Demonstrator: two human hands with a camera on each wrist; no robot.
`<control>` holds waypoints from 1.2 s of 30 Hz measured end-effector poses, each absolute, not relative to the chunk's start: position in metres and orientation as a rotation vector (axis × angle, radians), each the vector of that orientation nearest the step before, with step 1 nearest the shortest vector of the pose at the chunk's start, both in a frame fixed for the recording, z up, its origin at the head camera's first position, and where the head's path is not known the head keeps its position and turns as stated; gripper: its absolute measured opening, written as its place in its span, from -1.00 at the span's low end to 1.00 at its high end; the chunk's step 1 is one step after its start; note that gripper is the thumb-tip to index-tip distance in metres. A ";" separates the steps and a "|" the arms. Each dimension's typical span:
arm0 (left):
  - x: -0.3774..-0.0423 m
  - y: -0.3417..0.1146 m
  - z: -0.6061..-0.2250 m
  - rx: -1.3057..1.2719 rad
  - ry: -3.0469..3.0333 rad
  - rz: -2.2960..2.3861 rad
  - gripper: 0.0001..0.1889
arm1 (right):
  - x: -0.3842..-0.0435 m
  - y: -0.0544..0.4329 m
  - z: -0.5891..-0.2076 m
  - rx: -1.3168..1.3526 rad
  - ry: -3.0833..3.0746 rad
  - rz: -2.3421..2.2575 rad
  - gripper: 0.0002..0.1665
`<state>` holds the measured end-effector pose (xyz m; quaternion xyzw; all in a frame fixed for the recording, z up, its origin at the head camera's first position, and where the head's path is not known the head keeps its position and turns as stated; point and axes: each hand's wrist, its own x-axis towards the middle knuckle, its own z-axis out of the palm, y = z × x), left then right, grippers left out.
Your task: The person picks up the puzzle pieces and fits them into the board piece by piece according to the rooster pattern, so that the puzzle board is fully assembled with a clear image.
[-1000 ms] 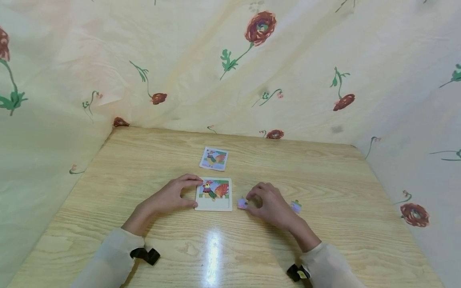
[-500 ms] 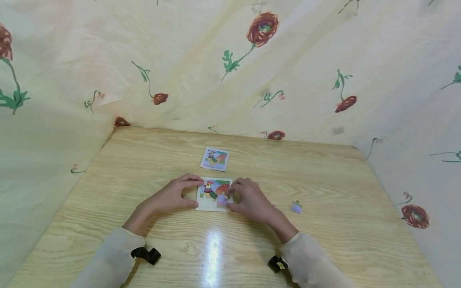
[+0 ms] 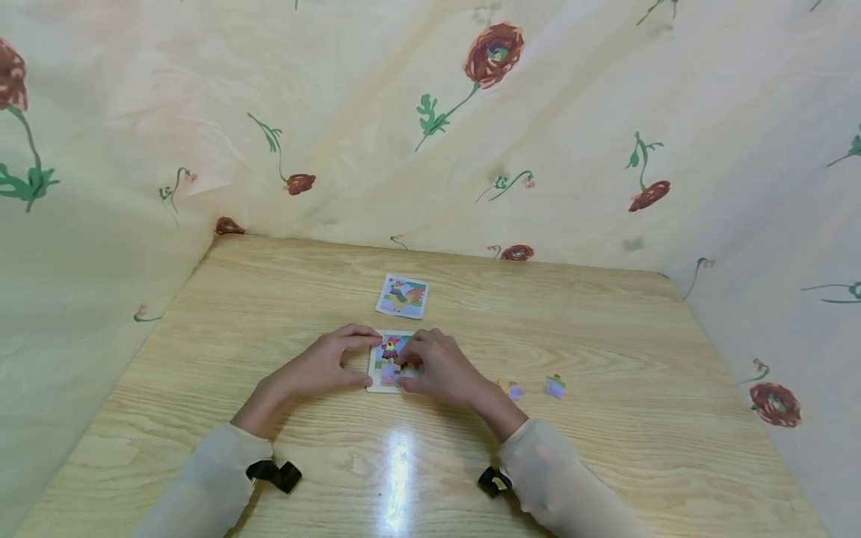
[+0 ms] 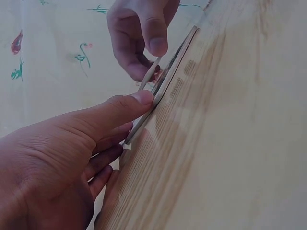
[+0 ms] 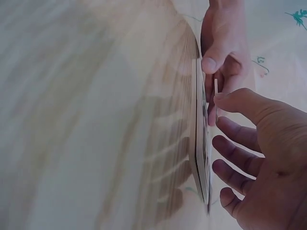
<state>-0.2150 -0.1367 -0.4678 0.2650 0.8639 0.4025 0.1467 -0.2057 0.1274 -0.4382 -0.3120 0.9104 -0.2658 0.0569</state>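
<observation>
A small square jigsaw tray [image 3: 372, 368] with a rooster picture lies on the table in front of me. My left hand [image 3: 326, 364] holds its left side, thumb at the near corner and fingers at the far one. Over the lower left part of the tray, my right hand [image 3: 445, 370] pinches a lilac jigsaw piece [image 3: 389, 373] between thumb and fingers. The right wrist view shows this piece [image 5: 216, 87] edge-on, a little above the tray [image 5: 196, 129]. Much of the tray's right half is hidden behind the right hand.
Beyond the tray lies a rooster picture card [image 3: 402, 297]. Two loose jigsaw pieces rest to the right, one [image 3: 514, 390] close beside the right wrist and another [image 3: 554, 386] farther out. Flowered cloth [image 3: 350, 149] hangs around the wooden table [image 3: 303, 441].
My right hand has picked up the lilac piece from beside the tray and carried it left over the tray's lower left part. The left hand stays at the tray's edge.
</observation>
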 end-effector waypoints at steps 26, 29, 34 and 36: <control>-0.213 -0.139 -0.469 0.812 2.487 1.148 -0.25 | -0.201 0.110 -0.442 -0.953 2.812 -0.659 -0.73; -0.213 -0.140 -0.470 0.811 2.490 1.146 -0.25 | -0.200 0.110 -0.442 -0.949 2.815 -0.649 -0.73; -0.213 -0.141 -0.471 0.809 2.499 1.131 -0.25 | -0.199 0.108 -0.444 -0.949 2.817 -0.661 -0.72; -0.213 -0.141 -0.471 0.813 2.499 1.130 -0.25 | -0.199 0.107 -0.445 -0.952 2.818 -0.678 -0.71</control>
